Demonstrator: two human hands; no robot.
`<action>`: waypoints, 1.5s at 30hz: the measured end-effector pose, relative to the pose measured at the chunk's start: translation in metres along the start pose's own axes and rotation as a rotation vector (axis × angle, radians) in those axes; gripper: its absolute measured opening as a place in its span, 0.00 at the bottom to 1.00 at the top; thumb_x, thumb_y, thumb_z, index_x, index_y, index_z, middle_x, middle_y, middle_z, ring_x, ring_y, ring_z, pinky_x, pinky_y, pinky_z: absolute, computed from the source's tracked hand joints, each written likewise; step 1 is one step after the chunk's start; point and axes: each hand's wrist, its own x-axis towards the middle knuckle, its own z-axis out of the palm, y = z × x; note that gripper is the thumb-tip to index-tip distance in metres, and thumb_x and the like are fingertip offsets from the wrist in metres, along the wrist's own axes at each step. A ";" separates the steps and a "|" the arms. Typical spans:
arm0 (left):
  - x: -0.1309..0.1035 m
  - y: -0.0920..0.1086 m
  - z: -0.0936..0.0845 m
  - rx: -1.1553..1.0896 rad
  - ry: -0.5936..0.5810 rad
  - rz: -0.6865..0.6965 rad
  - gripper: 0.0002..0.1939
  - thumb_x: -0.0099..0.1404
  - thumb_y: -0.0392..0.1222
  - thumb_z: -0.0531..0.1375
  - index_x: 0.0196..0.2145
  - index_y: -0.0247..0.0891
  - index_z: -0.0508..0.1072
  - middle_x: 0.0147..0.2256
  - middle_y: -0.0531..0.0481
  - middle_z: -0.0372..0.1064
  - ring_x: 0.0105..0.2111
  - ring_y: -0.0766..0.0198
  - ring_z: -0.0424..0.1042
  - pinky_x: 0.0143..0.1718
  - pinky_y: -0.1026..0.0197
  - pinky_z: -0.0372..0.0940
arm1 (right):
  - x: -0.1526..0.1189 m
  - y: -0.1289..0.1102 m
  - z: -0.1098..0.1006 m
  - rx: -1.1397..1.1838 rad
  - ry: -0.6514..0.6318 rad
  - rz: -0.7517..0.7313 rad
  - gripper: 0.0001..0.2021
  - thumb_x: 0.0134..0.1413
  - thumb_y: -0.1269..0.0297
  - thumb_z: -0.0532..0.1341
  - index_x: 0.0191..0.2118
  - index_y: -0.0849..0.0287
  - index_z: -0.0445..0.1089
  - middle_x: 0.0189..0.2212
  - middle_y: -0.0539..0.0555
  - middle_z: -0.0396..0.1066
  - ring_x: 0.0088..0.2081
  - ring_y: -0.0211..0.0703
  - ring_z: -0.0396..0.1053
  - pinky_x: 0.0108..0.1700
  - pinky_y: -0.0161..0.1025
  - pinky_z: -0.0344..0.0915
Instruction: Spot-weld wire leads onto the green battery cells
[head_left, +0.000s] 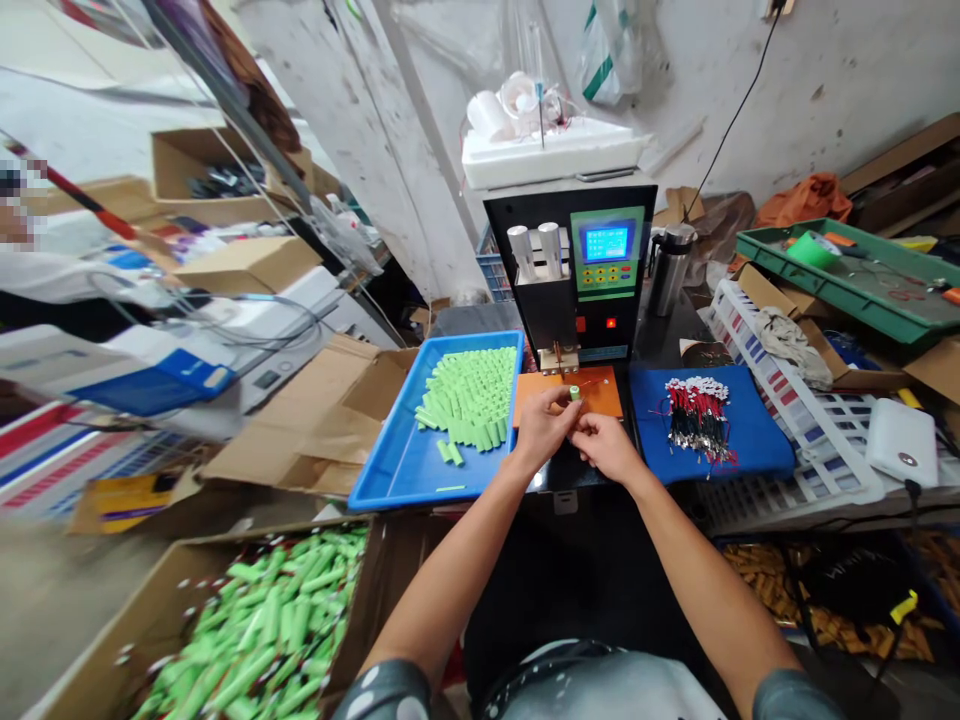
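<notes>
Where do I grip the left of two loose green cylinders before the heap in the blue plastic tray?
I'd pinch that loose green cylinder by its rounded sides at the near end, from above and the near side: it lies flat, bare tray before it, the heap behind.

The left forearm (pixel 454 565) slants forward and rightward, the right forearm (pixel 694 565) forward and leftward, so the wrists converge. The left hand (pixel 547 425), its back upward, bends its index finger and thumb into a pinch. The right hand (pixel 606 446) sits just beside it, fingers curled inward, tips near the left thumb.
</notes>
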 end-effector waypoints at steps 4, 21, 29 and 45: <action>-0.003 -0.006 0.001 -0.162 -0.051 -0.067 0.14 0.61 0.45 0.61 0.44 0.37 0.71 0.28 0.54 0.69 0.26 0.68 0.67 0.30 0.65 0.61 | -0.001 0.003 -0.008 0.065 -0.012 0.012 0.11 0.47 0.57 0.64 0.26 0.59 0.67 0.14 0.45 0.63 0.14 0.31 0.57 0.16 0.29 0.51; -0.004 -0.022 -0.011 -0.308 -0.210 -0.075 0.21 0.62 0.45 0.62 0.51 0.36 0.69 0.33 0.49 0.71 0.30 0.66 0.70 0.33 0.63 0.65 | 0.019 0.006 -0.020 0.593 0.138 0.092 0.16 0.34 0.56 0.74 0.26 0.63 0.74 0.25 0.54 0.75 0.20 0.31 0.65 0.17 0.28 0.61; 0.006 -0.014 -0.015 -0.012 -0.072 -0.021 0.13 0.62 0.49 0.61 0.35 0.35 0.78 0.20 0.55 0.61 0.22 0.68 0.59 0.26 0.64 0.55 | 0.026 0.005 -0.019 0.537 0.141 0.046 0.15 0.36 0.56 0.73 0.27 0.62 0.73 0.24 0.52 0.74 0.20 0.31 0.64 0.17 0.28 0.59; 0.023 -0.034 -0.003 0.053 -0.034 -0.100 0.16 0.62 0.49 0.61 0.43 0.38 0.79 0.29 0.51 0.75 0.21 0.68 0.62 0.26 0.65 0.55 | 0.072 -0.010 -0.001 0.248 0.304 -0.102 0.12 0.43 0.54 0.64 0.25 0.58 0.68 0.14 0.45 0.61 0.15 0.32 0.56 0.17 0.31 0.52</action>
